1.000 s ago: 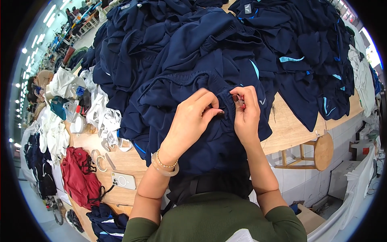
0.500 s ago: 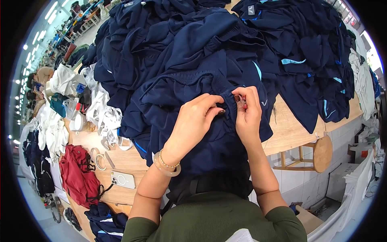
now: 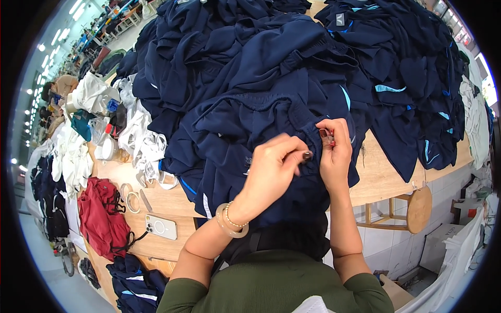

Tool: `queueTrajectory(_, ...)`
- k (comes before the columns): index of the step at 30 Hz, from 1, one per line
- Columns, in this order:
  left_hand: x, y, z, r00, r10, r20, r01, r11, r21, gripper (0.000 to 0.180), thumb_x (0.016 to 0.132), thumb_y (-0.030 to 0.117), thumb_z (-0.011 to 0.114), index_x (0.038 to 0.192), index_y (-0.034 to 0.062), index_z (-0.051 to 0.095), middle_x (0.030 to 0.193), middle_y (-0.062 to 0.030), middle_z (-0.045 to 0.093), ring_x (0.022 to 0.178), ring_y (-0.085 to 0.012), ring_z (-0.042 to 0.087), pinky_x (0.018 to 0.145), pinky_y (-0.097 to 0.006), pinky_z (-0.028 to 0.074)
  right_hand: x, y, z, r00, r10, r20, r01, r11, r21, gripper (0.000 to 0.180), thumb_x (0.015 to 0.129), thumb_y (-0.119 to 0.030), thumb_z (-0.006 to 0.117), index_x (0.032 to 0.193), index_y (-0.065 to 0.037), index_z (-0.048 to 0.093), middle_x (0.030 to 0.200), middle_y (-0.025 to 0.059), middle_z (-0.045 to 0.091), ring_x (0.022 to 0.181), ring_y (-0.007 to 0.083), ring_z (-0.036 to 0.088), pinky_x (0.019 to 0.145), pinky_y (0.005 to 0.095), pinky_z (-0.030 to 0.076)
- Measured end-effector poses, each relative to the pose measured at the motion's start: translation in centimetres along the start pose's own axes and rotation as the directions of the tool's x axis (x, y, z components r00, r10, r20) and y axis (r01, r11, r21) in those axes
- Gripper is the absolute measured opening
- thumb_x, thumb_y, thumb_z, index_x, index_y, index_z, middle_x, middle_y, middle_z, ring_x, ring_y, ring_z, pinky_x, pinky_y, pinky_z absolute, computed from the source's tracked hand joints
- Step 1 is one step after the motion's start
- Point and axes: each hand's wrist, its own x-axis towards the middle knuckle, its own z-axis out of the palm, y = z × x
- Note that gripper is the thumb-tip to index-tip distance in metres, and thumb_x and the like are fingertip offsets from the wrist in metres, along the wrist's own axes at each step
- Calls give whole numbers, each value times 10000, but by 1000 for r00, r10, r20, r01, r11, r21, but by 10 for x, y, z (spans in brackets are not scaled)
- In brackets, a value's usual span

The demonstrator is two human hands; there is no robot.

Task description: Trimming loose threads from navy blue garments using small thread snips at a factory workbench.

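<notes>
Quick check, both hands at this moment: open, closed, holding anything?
Left hand: closed, pinching the waistband of the navy garment.
Right hand: closed on the same waistband, with a small red tool in its fingers.

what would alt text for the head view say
Two bare hands, the left hand and the right hand, pinch the waistband of a navy garment on a wooden table heaped with more navy clothes. A phone and a red bag lie to the left.

Navy garment (image 3: pixel 271 120) — crumpled, elastic waistband bunched — lies atop the dark heap at the table's edge.
</notes>
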Motion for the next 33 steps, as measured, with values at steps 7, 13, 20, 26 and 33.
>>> queueTrajectory(7, 1, -34, 20, 978, -163, 133, 210, 750, -627, 134, 974, 75, 538, 929, -18, 624, 1069, -200, 679, 982, -242, 683, 825, -293, 559, -3, 9, -14, 968, 163, -188, -166, 986, 1, 84, 938, -11, 547, 1021, -10, 560, 927, 65, 535, 820, 150, 546, 729, 241, 446)
queueTrajectory(13, 3, -38, 22, 983, -94, 156, 174, 736, -654, 136, 980, 60, 527, 913, -26, 607, 1116, -174, 667, 1033, -223, 660, 847, -294, 551, -21, -6, -67, 744, 640, 193, -612, 535, 583, 401, 1024, -443, 407, 1021, -61, 528, 707, -45, 363, 574, 26, 321, 474, 182, 241)
queueTrajectory(20, -1, -40, 20, 976, -53, 209, 179, 742, -646, 153, 987, 67, 517, 890, -26, 591, 1174, -174, 633, 1112, -233, 620, 857, -303, 544, -30, -18, -73, 581, 570, 581, -808, 318, 496, 472, 1017, -393, 447, 898, 42, 586, 473, -40, 301, 370, 42, 262, 362, 211, 190)
queueTrajectory(26, -3, -44, 22, 981, -38, 189, 156, 736, -659, 146, 984, 68, 528, 883, -21, 583, 1055, -105, 634, 1039, -183, 624, 859, -306, 548, -28, -17, -67, 512, 577, 636, -856, 285, 431, 477, 1004, -383, 490, 812, 28, 637, 446, -50, 318, 364, 31, 251, 371, 208, 189)
queueTrajectory(33, -5, -42, 22, 981, -29, 190, 150, 732, -664, 134, 981, 59, 531, 885, -19, 581, 977, -65, 621, 983, -138, 613, 861, -306, 551, -29, -12, -64, 500, 588, 636, -864, 290, 411, 473, 997, -371, 506, 796, 33, 647, 441, -51, 311, 361, 33, 241, 371, 216, 176)
